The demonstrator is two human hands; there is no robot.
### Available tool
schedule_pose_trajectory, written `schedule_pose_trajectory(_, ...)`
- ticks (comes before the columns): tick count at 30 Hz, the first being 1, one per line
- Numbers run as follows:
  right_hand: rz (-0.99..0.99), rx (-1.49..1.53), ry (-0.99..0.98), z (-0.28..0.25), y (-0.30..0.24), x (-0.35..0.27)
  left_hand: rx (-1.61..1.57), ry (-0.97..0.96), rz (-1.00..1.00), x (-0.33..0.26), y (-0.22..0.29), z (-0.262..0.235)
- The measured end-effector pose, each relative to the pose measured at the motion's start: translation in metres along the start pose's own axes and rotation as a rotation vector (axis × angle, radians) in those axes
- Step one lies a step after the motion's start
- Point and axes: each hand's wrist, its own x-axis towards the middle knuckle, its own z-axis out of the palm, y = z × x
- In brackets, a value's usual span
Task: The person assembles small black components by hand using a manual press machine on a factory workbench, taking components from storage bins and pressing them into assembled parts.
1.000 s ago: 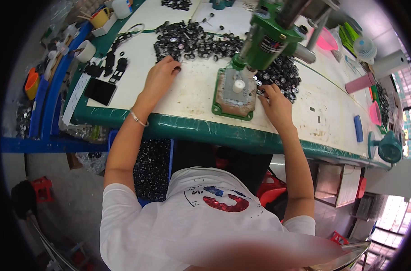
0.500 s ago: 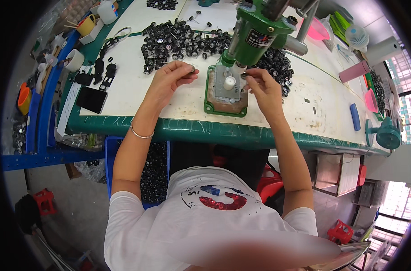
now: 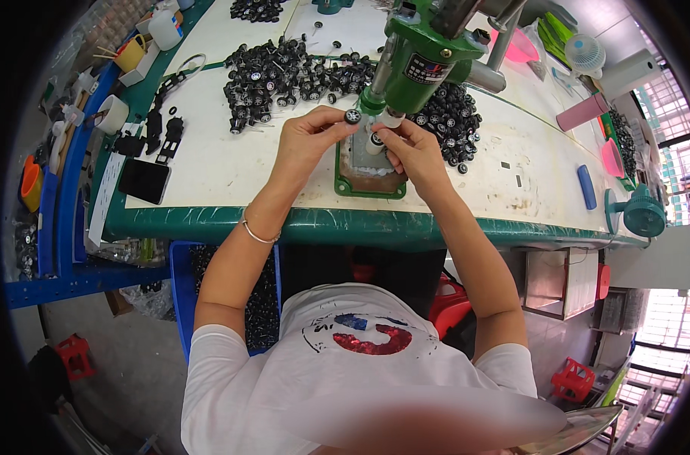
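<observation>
My left hand (image 3: 305,142) pinches a small black toy wheel (image 3: 352,117) with a silvery hub, just left of the press head. In the fingertips of my right hand (image 3: 419,155) is a second small wheel (image 3: 376,139), right at the top of the white post (image 3: 375,149); whether it touches the post I cannot tell. The post stands on the grey plate of the press base (image 3: 345,184). Directly above my hands hangs the green press head (image 3: 421,70), its ram partly hidden by my right fingers.
Heaps of black wheels with thin axles (image 3: 273,80) lie behind my left hand, and another heap (image 3: 451,121) lies right of the press. A black phone (image 3: 144,180) and dark plastic parts (image 3: 168,136) are at the left. A blue bin of small black parts (image 3: 182,296) stands below the table edge.
Both hands have come closer together over the press base. My right hand has moved left to the white post with its wheel, and my left has brought its wheel right, beside the press.
</observation>
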Motion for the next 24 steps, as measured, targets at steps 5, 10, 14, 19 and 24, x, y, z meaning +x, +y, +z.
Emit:
schedule_pose_trajectory(5,0.068,0.280,0.072,-0.006,0.002,0.000,0.113,-0.082,0.109,0.004,0.000,0.016)
schedule_pose_trajectory(10,-0.028,0.256,0.194,-0.034,-0.021,-0.002,0.031,-0.153,0.118,0.006,0.000,0.028)
schedule_pose_trajectory(14,-0.186,0.222,0.232,-0.076,-0.042,0.007,-0.026,-0.146,0.008,0.013,-0.003,0.034)
schedule_pose_trajectory(19,-0.464,0.261,0.274,-0.097,-0.108,0.036,-0.050,-0.157,0.107,0.022,-0.009,0.035)
schedule_pose_trajectory(24,-0.454,0.341,0.313,-0.090,-0.207,0.079,-0.104,-0.206,0.136,0.027,-0.014,0.033)
